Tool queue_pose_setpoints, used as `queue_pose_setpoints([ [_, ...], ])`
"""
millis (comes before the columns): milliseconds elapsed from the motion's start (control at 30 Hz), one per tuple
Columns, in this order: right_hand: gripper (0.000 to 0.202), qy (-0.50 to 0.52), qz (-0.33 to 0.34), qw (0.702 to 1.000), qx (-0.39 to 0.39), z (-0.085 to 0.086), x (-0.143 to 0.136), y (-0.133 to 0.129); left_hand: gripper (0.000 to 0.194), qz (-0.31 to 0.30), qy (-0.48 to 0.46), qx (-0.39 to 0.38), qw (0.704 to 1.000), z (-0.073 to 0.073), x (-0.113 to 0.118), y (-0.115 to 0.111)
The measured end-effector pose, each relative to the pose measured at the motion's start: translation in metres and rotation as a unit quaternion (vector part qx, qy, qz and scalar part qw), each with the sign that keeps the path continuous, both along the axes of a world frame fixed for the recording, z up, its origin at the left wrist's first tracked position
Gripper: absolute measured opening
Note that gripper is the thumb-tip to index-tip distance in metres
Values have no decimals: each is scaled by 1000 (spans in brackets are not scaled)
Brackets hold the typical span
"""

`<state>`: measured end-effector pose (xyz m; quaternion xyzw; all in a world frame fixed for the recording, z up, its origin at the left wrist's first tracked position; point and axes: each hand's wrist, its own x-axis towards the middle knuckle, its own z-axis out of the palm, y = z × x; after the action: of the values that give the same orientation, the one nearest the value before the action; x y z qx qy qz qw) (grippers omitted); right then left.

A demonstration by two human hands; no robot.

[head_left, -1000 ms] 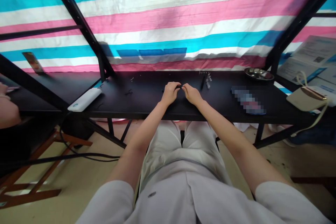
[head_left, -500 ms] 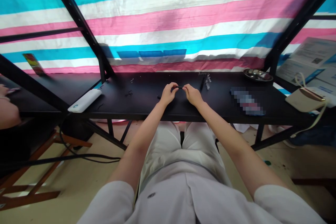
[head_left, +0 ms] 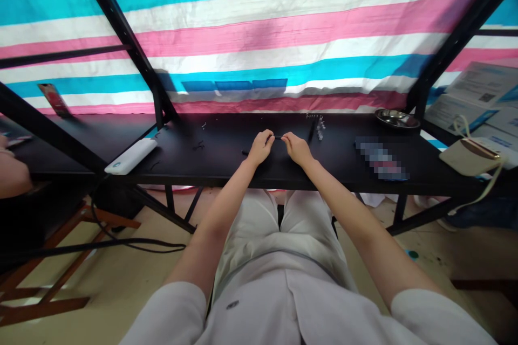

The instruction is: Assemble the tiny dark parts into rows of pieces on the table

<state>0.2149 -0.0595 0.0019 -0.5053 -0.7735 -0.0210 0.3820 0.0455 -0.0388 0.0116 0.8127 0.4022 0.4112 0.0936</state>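
Note:
Above the middle of the black table [head_left: 226, 168], my left hand [head_left: 261, 148] and my right hand [head_left: 297, 148] face each other. Their fingertips pinch the two ends of a slim dark pen-like stick [head_left: 278, 138], held level; its exact kind is too small to tell. A short black stick [head_left: 245, 152] lies just left of my left hand, partly hidden by it. Beyond my right hand lies another black stick [head_left: 312, 129], alongside a line of small clear pieces [head_left: 321, 128]. Thin dark bits [head_left: 198, 145] are scattered farther left.
A white oblong device [head_left: 131, 156] sits at the table's left end. Toward the right are a shiny metal dish [head_left: 399, 118], a pixelated flat item [head_left: 380, 159] and a beige bag [head_left: 469, 157]. Black frame posts rise on both sides. Another person's arm [head_left: 14, 175] shows far left.
The part of the stick showing between my fingertips looks thinner and partly lighter than before. My hands stay in nearly the same place, and the view has shifted slightly.

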Motion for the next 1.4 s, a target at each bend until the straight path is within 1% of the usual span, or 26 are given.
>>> queue_pose_setpoints([
  [167,43,10,10,1000,-8,-1,0,1,20,4,-1,-1,1000,0,0,1],
  [500,34,49,55,997,-25,3,3,-1,22,12,3,-4,1000,0,1,1],
  [600,29,52,57,997,-25,2,5,0,22,12,1,-3,1000,0,1,2],
  [667,24,43,45,998,-20,2,7,0,25,22,-6,-3,1000,-1,0,3],
  [767,19,21,16,1000,-6,2,10,0,25,53,-18,-6,998,-2,-1,5],
  [967,20,21,-71,996,45,3,13,1,8,68,-18,-16,997,-5,-1,8],
  [1033,20,27,-86,994,57,3,13,1,3,71,-14,-20,997,-6,-1,9],
  [1100,21,27,-73,995,60,3,12,1,2,64,-7,-19,998,-6,-1,9],
  [1233,20,-10,7,999,37,2,8,2,7,20,23,-5,1000,-7,0,8],
  [1300,19,-38,36,999,15,-1,7,3,9,-6,37,2,999,-6,0,7],
  [1400,18,-69,44,997,-12,-4,5,5,12,-33,55,9,998,-5,0,5],
])
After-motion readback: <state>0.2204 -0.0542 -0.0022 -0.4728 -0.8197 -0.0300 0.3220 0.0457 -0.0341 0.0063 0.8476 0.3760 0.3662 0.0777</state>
